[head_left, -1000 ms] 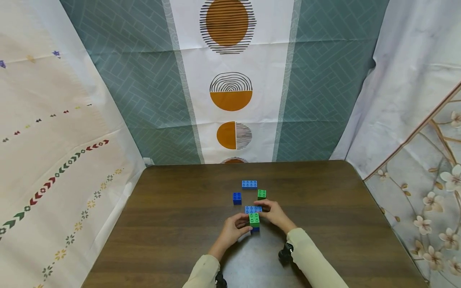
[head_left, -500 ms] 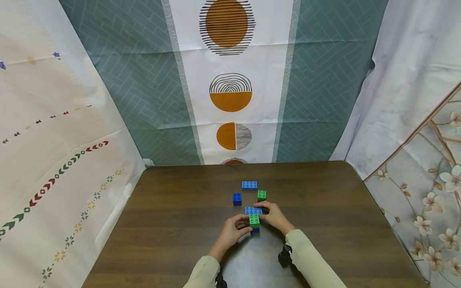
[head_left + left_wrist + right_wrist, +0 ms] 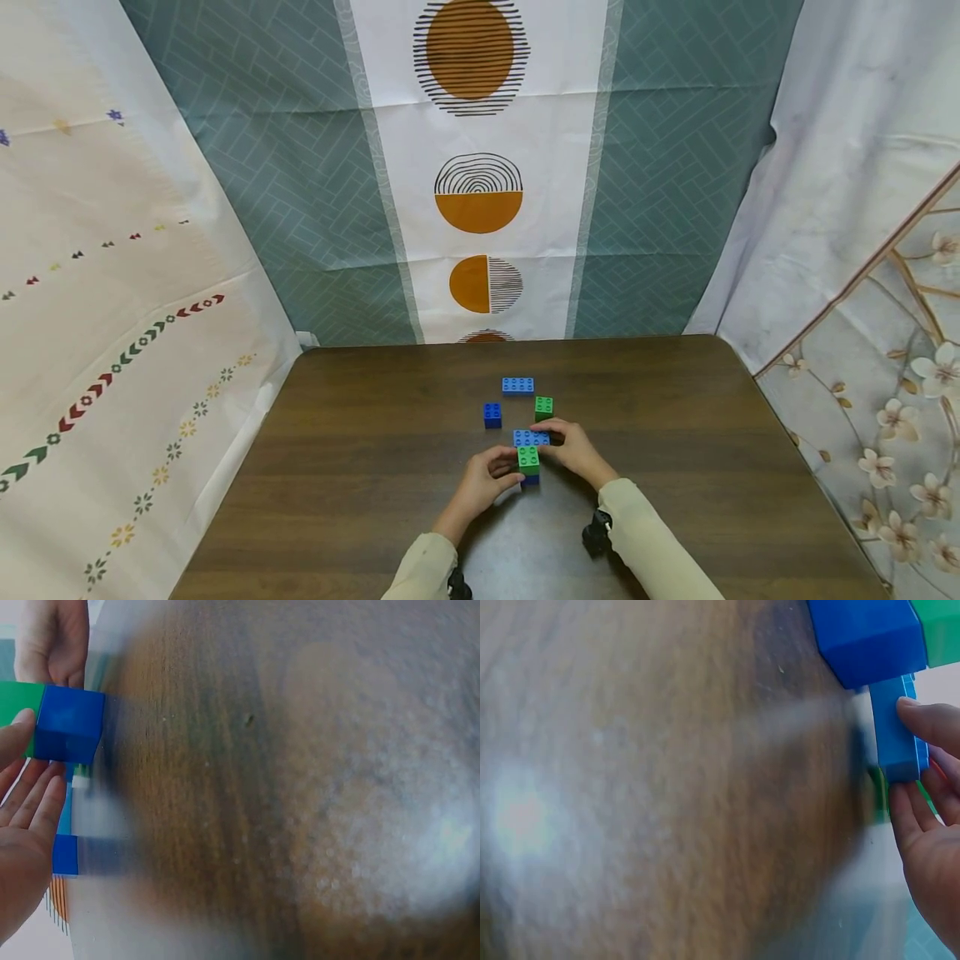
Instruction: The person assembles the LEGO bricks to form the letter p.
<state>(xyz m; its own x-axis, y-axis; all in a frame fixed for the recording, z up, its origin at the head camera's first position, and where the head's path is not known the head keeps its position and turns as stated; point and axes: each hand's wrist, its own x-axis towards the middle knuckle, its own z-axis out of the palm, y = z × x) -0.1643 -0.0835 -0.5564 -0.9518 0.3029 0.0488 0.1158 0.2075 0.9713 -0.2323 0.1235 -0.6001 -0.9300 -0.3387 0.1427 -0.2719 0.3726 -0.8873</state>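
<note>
Head view, and on the left the left hand [image 3: 480, 485] has thumb and fingers pinching a two-brick stack [image 3: 528, 468], steady since the earlier frame. Moving right, the small blue brick [image 3: 492, 416] sits farther off on the desk [image 3: 352, 467], just as it was, and beyond it to the right lies the far long blue brick [image 3: 518, 386], its long axis running left to right. Now the stack, nearest of the bricks: green upper brick [image 3: 528, 461] over dark blue lower brick [image 3: 69, 725], upright, studs up, long axis vertical. And here's the change! The held long blue brick [image 3: 531, 437], just beyond the stack, has slid slightly right of it, studs up, long axis left to right; whether they touch, I can't tell. Right again, the small green brick [image 3: 543, 407] sits just past the right hand [image 3: 576, 454], and that hand has shifted slightly right too, its thumb near, fingers far, pinching the held brick's right end.
</note>
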